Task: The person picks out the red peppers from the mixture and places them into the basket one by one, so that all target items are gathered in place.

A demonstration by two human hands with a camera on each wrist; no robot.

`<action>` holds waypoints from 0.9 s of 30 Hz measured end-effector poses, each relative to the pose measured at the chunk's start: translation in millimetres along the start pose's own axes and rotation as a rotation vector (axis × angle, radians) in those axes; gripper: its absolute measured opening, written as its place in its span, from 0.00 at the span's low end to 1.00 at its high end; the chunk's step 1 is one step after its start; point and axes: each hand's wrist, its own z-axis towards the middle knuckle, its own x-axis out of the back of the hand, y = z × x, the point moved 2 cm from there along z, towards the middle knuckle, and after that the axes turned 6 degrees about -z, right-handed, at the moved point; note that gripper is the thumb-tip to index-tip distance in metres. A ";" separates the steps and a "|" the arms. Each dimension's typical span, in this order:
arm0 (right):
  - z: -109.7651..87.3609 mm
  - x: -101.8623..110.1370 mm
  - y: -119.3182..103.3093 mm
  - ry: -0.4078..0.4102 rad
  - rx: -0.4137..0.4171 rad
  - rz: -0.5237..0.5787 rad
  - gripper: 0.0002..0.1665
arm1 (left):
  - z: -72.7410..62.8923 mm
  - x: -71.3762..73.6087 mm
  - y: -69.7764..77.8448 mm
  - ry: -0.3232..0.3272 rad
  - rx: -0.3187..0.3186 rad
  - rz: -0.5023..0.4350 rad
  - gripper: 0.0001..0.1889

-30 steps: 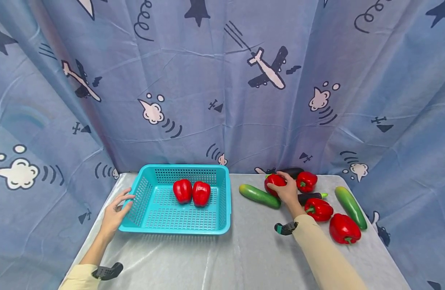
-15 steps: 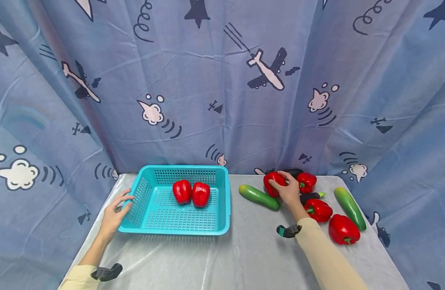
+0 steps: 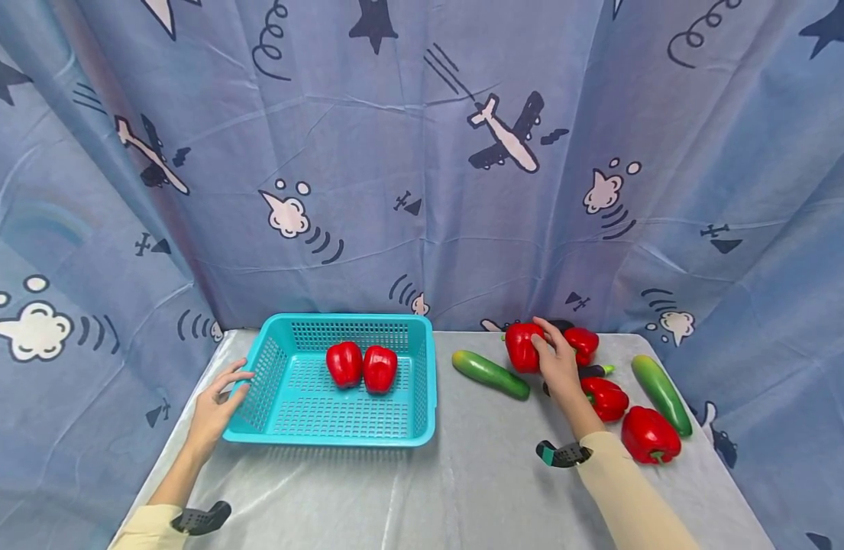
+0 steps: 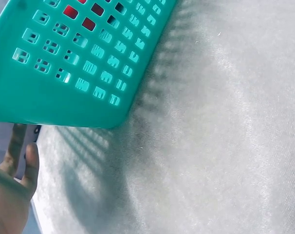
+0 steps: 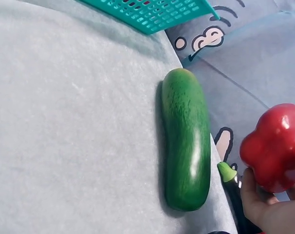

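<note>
My right hand (image 3: pixel 561 368) grips a red bell pepper (image 3: pixel 522 345) with fingers and thumb at the back right of the table. In the right wrist view the bell pepper shows above the tabletop, its lobed end facing the camera. Below and left of it lies a green cucumber (image 3: pixel 490 374). At the left, my left hand (image 3: pixel 214 409) has its relaxed fingertips right at the side rim of a turquoise plastic basket (image 3: pixel 339 440), with the thumb apart. Two red bell peppers, one on the left (image 3: pixel 344 363) and one on the right (image 3: pixel 380 370), sit inside the basket.
Right of my right hand lie several more red bell peppers, the nearest to me (image 3: pixel 651 435) at the front, and another cucumber (image 3: pixel 662 395). Dark eggplants, one with a green stem (image 3: pixel 597 371), are partly hidden there. A patterned blue curtain (image 3: pixel 394 191) hangs behind the table.
My right hand has raised the bell pepper slightly and drawn a little to the right, tilting it. The left hand and basket have stayed in place.
</note>
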 end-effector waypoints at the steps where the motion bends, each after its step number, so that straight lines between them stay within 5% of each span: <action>1: -1.8 0.9 0.0 -0.013 -0.004 0.017 0.29 | 0.0 0.1 0.1 0.000 -0.001 -0.002 0.16; 14: -19.8 2.2 -1.3 -0.107 -0.036 0.127 0.44 | -0.6 0.9 1.6 0.001 -0.020 -0.019 0.15; 27: -28.0 -10.8 -8.1 -0.180 -0.065 0.294 0.42 | 0.5 -0.1 -0.8 0.006 -0.032 -0.033 0.15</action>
